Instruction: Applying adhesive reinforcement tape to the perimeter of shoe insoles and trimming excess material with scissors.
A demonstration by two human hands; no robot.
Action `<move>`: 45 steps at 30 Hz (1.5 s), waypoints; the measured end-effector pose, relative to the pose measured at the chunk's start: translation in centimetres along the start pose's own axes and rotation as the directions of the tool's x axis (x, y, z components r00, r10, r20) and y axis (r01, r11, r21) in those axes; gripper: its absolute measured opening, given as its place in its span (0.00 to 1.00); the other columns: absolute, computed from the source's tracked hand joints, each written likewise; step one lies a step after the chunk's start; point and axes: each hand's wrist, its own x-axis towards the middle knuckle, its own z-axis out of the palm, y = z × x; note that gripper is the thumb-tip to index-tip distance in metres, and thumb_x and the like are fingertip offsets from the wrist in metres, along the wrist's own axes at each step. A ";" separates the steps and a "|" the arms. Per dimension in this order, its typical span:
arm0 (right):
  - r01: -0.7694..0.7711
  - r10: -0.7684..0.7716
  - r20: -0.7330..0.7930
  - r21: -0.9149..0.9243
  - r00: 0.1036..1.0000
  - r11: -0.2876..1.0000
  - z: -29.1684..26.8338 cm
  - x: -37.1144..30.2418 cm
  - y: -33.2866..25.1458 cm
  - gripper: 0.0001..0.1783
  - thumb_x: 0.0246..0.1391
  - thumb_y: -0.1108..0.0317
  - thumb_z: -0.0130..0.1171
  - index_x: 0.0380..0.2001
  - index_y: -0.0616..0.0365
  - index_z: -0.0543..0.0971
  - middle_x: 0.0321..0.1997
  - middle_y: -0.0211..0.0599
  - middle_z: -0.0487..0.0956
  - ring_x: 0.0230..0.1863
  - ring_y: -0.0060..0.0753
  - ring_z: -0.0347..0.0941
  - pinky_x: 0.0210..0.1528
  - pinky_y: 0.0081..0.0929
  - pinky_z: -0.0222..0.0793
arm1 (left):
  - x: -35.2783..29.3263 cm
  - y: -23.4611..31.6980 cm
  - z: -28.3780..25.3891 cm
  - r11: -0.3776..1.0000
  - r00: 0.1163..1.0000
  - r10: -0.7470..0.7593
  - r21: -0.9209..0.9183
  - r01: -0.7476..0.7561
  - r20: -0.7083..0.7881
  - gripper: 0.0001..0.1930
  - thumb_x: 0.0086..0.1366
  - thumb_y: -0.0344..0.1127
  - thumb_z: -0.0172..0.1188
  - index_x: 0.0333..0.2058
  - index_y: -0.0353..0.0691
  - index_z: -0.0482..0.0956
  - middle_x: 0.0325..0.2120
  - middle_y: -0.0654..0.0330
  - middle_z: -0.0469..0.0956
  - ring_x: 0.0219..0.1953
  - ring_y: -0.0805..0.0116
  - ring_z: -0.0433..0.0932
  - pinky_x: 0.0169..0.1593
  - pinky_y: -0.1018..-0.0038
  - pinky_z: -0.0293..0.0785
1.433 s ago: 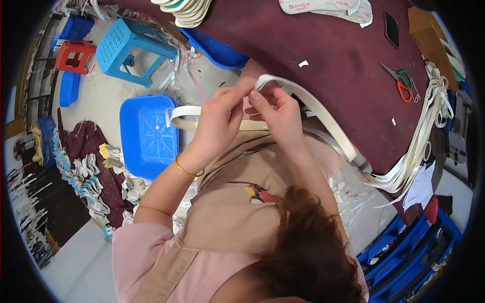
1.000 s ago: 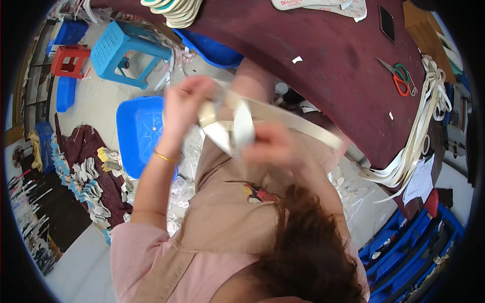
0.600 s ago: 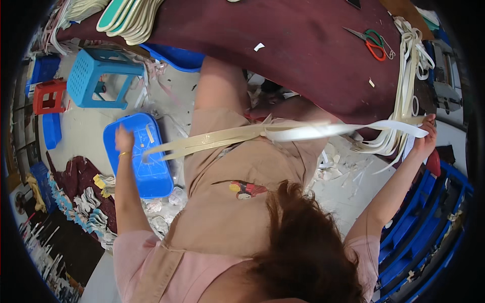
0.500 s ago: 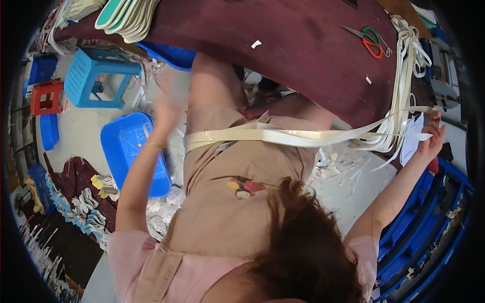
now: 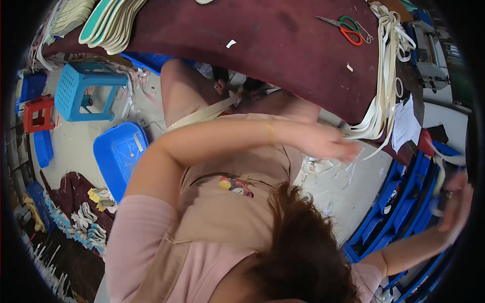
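Note:
My left hand (image 5: 331, 143) reaches across my lap to the right, beside the hanging end of a bundle of cream strips (image 5: 380, 113) at the table's right edge. Its fingertips are blurred, so whether they hold a strip is unclear. Far to the right, my right hand (image 5: 456, 199) is raised and smeared by motion. Close to it a pale strip (image 5: 448, 159) curves through the air; whether the fingers grip it does not show. Another cream strip (image 5: 204, 115) lies across my thigh, partly behind my left forearm.
On the maroon-covered table (image 5: 242, 22) lie scissors (image 5: 348, 31) with red and green handles and a stack of insole-shaped pieces (image 5: 113, 25). A blue tub (image 5: 118, 154) and a blue stool (image 5: 86, 91) stand at the left. Blue racks (image 5: 399, 212) are at the right.
My left hand has swung from the left side across my lap to the right. My right hand has moved outward and lower. The strip over my lap now slants across my thigh.

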 end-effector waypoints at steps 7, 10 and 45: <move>-0.507 0.052 0.861 0.248 0.506 0.826 3.5 -6.6 3.6 0.16 0.58 0.63 0.50 0.35 0.69 0.76 0.18 0.43 0.77 0.04 0.17 0.61 0.06 0.14 0.52 | -3.2 5.9 -4.6 -0.098 0.652 0.177 -0.673 -0.734 -0.737 0.17 0.65 0.48 0.50 0.44 0.42 0.71 0.23 0.70 0.71 0.25 0.76 0.65 0.34 0.74 0.63; -0.753 0.468 0.758 0.045 0.454 0.657 0.4 -10.2 10.9 0.16 0.59 0.62 0.50 0.32 0.68 0.75 0.15 0.40 0.76 0.03 0.19 0.57 0.07 0.15 0.52 | -13.0 2.7 -9.6 0.143 0.305 -0.002 -0.302 -0.943 -0.952 0.11 0.62 0.40 0.55 0.31 0.39 0.67 0.13 0.70 0.57 0.19 0.76 0.57 0.28 0.78 0.60; -0.141 -0.239 0.448 0.663 0.861 0.736 43.1 12.6 0.1 0.12 0.54 0.68 0.56 0.41 0.59 0.77 0.43 0.29 0.76 0.40 0.19 0.70 0.45 0.19 0.65 | -6.5 -2.2 -17.5 0.980 0.513 -0.180 -0.196 0.022 -0.840 0.14 0.66 0.42 0.51 0.38 0.35 0.74 0.22 0.67 0.73 0.24 0.77 0.71 0.33 0.80 0.68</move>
